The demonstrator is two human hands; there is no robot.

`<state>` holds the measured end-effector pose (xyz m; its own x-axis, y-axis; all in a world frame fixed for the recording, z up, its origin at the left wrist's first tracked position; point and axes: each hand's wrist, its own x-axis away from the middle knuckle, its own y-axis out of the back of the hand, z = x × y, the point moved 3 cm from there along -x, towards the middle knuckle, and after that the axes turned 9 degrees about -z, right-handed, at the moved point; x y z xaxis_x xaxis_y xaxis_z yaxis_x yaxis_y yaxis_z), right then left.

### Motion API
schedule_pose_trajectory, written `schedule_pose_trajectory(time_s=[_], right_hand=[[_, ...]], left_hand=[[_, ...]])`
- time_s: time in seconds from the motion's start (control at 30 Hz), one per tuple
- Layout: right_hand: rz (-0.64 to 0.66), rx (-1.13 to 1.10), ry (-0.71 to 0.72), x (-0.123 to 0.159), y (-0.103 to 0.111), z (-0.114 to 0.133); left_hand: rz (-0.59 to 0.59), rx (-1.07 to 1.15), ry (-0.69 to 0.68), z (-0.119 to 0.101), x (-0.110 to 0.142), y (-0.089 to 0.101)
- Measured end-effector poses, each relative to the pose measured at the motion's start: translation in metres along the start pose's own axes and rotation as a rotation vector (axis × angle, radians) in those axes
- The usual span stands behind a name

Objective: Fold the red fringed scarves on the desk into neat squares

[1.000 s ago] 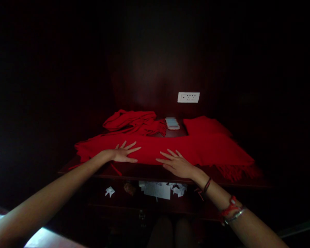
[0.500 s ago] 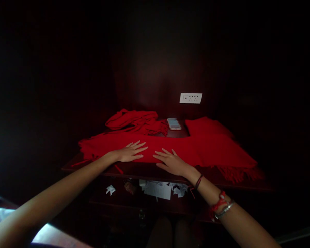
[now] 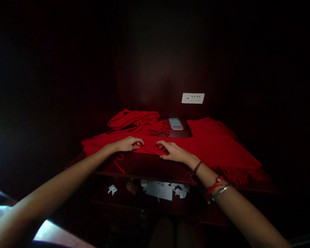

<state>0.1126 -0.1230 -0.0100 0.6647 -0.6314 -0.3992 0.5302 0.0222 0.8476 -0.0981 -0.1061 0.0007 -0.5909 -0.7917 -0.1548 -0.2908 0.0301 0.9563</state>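
A long red scarf with fringed ends lies across the dark shelf top. My left hand rests on its near side, fingers curled, with thumb and forefinger closing on the cloth. To its right, my right hand bends its fingers over the scarf, thumb near the front edge, bunching the fabric. Small creases run through the cloth between both hands. A rumpled red cloth with fringe lies behind, at the left. A thin red cord trails below my left wrist.
A phone with a blurred screen lies behind the scarf. A white socket plate is on the dark wall. The lower shelf holds crumpled paper, a printed sheet, a brown packet and a white scrap.
Both hands went from lying flat with spread fingers to curled on the cloth. The scarf's near edge between them has shifted back, away from me, and creased.
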Motion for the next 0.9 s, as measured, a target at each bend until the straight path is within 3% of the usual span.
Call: schedule_pose_trajectory(time_s=[0.13,0.27,0.37,0.5,0.6,0.73,0.9], right_hand=[[-0.031,0.015,-0.008,-0.006,-0.002,-0.003],[-0.077,0.094,-0.08,-0.013,-0.005,-0.009],[-0.089,0.024,-0.146,-0.016,-0.007,-0.014],[-0.102,-0.063,-0.206,-0.016,-0.007,-0.018],[-0.121,-0.065,-0.169,-0.014,-0.007,-0.016],[-0.145,0.052,-0.016,-0.009,-0.009,-0.009],[-0.131,0.214,-0.01,-0.004,-0.007,-0.002]], left_hand=[[0.009,0.11,0.088,0.01,-0.005,0.002],[0.028,0.139,0.074,0.01,-0.006,0.002],[0.026,0.151,0.049,0.007,-0.005,0.003],[0.021,-0.022,-0.058,0.0,-0.004,0.001],[-0.004,-0.15,-0.112,-0.003,-0.003,-0.003],[-0.027,-0.237,-0.157,-0.004,0.0,-0.002],[-0.06,-0.496,-0.205,-0.011,0.011,0.008]])
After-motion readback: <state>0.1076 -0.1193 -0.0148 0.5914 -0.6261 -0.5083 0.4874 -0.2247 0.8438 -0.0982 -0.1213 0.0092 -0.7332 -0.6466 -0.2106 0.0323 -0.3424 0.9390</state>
